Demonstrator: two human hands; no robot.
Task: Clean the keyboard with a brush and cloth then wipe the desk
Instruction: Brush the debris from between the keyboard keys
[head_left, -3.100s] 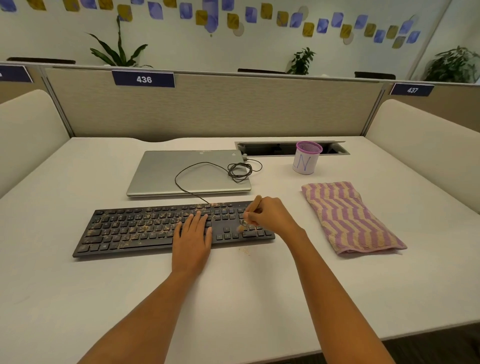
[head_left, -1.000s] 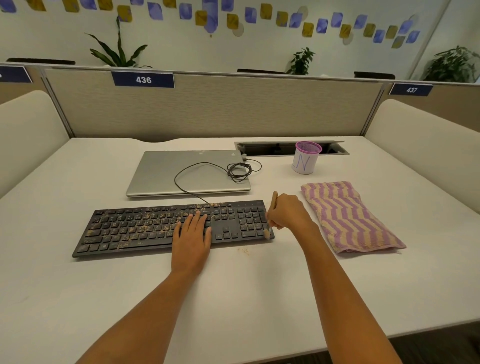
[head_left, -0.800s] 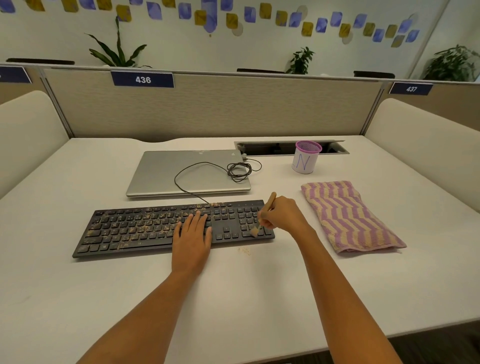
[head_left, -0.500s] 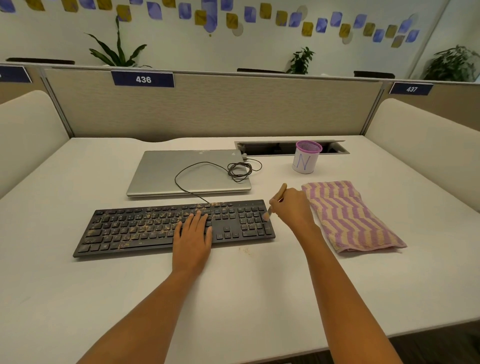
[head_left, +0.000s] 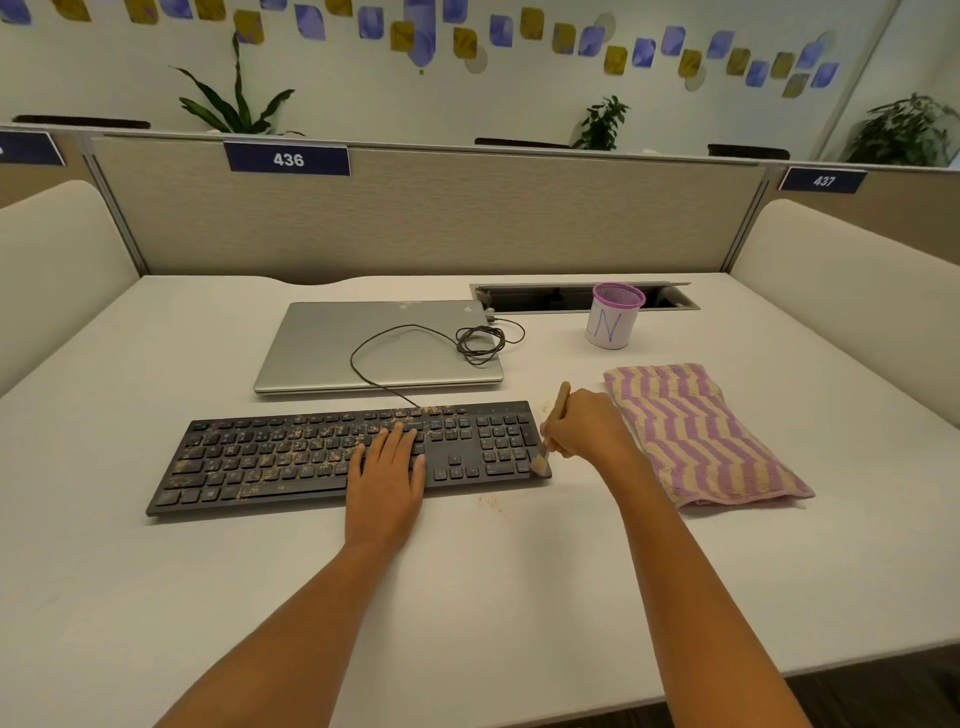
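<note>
A black keyboard (head_left: 291, 457) lies across the white desk (head_left: 467, 597), its left and middle keys speckled with tan crumbs. My left hand (head_left: 387, 467) rests flat on the keys, fingers straight. My right hand (head_left: 587, 431) grips a small wooden brush (head_left: 556, 415), whose bristles touch the keyboard's front right corner beside the number pad. A folded pink-and-beige striped cloth (head_left: 696, 431) lies just right of that hand.
A shut silver laptop (head_left: 379, 348) sits behind the keyboard, with the coiled black cable (head_left: 480, 340) on it. A purple-rimmed cup (head_left: 613, 322) stands by the cable slot (head_left: 550, 296). Some crumbs (head_left: 491, 503) lie on the desk in front of the keyboard.
My right hand swept the brush from the number pad's far right edge down to the keyboard's front right corner. The left hand stayed put on the keys.
</note>
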